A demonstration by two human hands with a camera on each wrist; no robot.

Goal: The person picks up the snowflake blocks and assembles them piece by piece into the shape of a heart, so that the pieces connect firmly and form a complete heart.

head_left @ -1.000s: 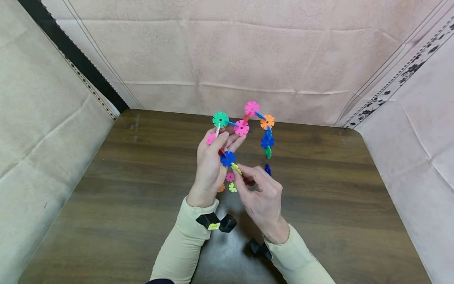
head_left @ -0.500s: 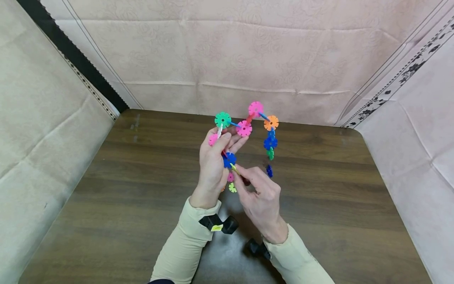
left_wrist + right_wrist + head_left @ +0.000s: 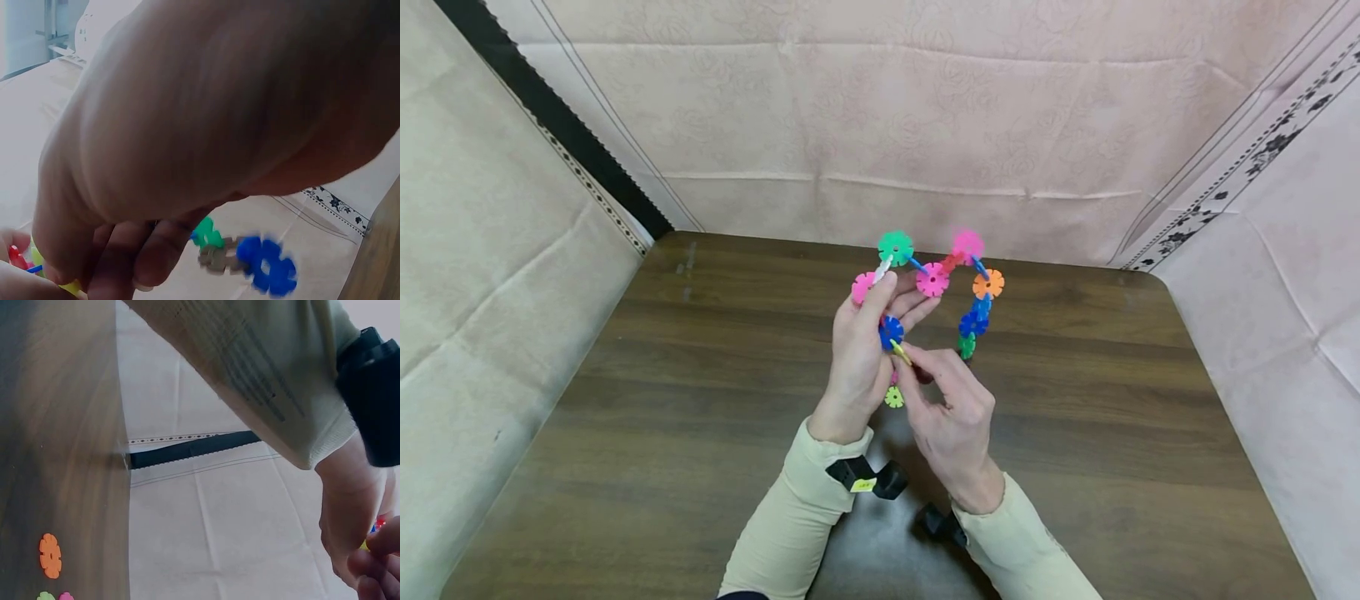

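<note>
A chain of interlocking snowflake discs is raised over the table in the head view. My left hand (image 3: pixel 859 362) holds it near a pink disc (image 3: pixel 863 287) and a blue disc (image 3: pixel 891 332). Between thumb and index finger, my right hand (image 3: pixel 951 417) pinches a yellow disc (image 3: pixel 901 352), edge-on against the blue one. From the left hand the chain runs through a green disc (image 3: pixel 896 248), pink discs and an orange disc (image 3: pixel 988 284). Its far end hangs down through a dark blue disc (image 3: pixel 973 323) and a green one (image 3: pixel 967 345).
On the wooden table (image 3: pixel 700 467) lies a loose yellow-green disc (image 3: pixel 893 397) below the hands, with a pink one partly hidden beside it. The right wrist view shows a loose orange disc (image 3: pixel 50 556). Pale cloth (image 3: pixel 880 117) hangs around the table's edges.
My left hand has shifted right, and the chain has swung right with it. Its lowest dark blue disc has gone out of sight behind the right hand. The yellow disc has turned edge-on.
</note>
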